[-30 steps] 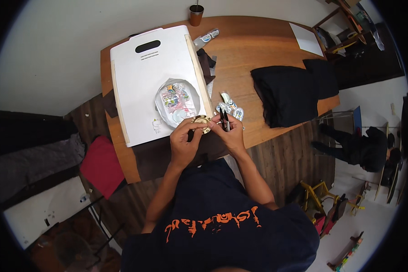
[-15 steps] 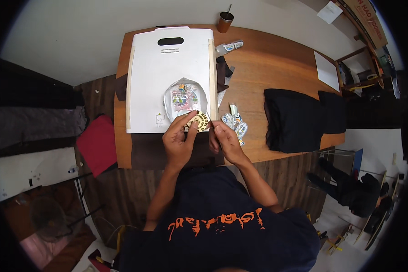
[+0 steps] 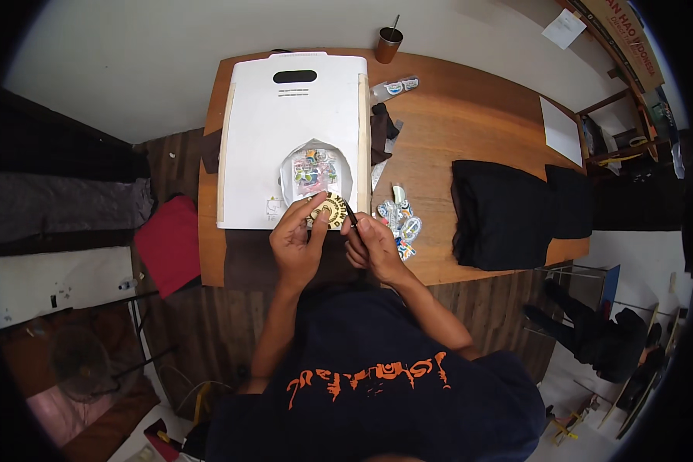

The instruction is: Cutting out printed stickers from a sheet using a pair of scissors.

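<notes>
Between the fingers and thumb of my left hand is a round, cream-gold patch-like disc with dark lettering around its rim. My right hand is closed on a slim black pointed tool, its tip close to the disc's right edge. I cannot make out which kind of tool it is. Both hands are over the near edge of a white panel. Just beyond them, a round white container holds several colourful printed pieces.
Loose cut-out pieces lie right of my hands on the wooden table. Folded black cloth is further right. A clear bag and a cup stand toward the back. Another person is at the lower right.
The slim black tool in my right hand now shows clearly, pointing up beside the disc. My left hand has shifted slightly left with the disc. The view has moved a little.
</notes>
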Available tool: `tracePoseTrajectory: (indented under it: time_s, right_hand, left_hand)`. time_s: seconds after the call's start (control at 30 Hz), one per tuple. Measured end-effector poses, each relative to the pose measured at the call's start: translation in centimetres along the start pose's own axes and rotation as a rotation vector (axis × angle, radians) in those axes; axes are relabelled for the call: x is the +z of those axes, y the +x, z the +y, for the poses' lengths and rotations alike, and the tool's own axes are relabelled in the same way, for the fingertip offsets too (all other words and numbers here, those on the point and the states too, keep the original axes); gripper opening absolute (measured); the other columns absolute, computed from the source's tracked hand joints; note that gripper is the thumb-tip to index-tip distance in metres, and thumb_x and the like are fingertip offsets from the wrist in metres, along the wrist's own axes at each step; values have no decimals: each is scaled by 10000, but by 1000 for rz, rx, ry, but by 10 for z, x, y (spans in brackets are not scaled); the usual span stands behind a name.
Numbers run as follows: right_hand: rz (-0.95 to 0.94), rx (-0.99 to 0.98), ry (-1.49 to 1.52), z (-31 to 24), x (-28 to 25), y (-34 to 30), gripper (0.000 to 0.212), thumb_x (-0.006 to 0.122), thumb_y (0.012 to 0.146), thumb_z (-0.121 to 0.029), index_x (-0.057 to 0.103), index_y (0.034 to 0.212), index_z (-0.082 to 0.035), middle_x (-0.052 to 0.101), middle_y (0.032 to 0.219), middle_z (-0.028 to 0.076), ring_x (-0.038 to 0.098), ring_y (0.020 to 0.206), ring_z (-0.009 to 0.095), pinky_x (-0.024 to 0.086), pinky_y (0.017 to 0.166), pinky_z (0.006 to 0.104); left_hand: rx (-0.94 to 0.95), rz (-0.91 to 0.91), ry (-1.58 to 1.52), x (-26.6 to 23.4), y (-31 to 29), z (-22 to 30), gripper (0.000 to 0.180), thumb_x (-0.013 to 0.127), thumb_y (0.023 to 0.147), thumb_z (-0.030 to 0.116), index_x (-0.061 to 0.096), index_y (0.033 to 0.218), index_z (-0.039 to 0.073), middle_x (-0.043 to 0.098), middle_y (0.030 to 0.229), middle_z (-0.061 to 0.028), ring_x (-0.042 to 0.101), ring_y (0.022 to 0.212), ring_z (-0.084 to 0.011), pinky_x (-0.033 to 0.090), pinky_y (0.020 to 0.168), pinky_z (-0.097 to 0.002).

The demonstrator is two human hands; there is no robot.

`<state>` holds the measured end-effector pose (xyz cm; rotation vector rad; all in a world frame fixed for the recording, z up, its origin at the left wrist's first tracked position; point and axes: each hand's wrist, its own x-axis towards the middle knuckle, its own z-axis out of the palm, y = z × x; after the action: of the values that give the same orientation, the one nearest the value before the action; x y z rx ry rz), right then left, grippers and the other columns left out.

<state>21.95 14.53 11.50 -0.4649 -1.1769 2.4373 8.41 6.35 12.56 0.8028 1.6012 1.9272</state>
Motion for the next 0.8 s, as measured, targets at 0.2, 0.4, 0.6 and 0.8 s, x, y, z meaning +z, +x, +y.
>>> tracePoseTrajectory:
  time_s: [0.2,0.4,0.6,0.8]
  right_hand:
    - [14,-25,-10,2,2,4,368,359,1088,-359,520,1046,-30,292,568,-48,238,432,46,227,413,218]
    - [66,-8,23,4,4,8,362,363,1088,-351,521,1037,-30,302,580,-46,239,435,46,229,416,218]
    - [62,-19,2,8,5,9,360,363,1088,-350,520,1032,-31,297,577,-47,238,435,45,233,419,218]
    - [74,-20,13,11,3,10,358,366,1088,-349,522,1028,-33,299,576,-46,236,433,47,237,420,219]
  left_hand:
    - [28,-40,44,-3,6,7,285,626,919,-65,654,1203,-74,658,1115,-114,609,985,-113,486,813,-205]
    - [33,-69,19,-6,11,5,287,622,919,-74,651,1205,-75,652,1138,-133,617,1031,-143,494,856,-226]
    - [86,-109,46,-8,14,7,307,614,920,-90,628,1227,-92,638,1122,-129,608,982,-109,492,810,-198]
    - [27,-113,20,-9,13,3,286,622,915,-78,656,1200,-71,651,1149,-133,617,1054,-151,493,876,-231]
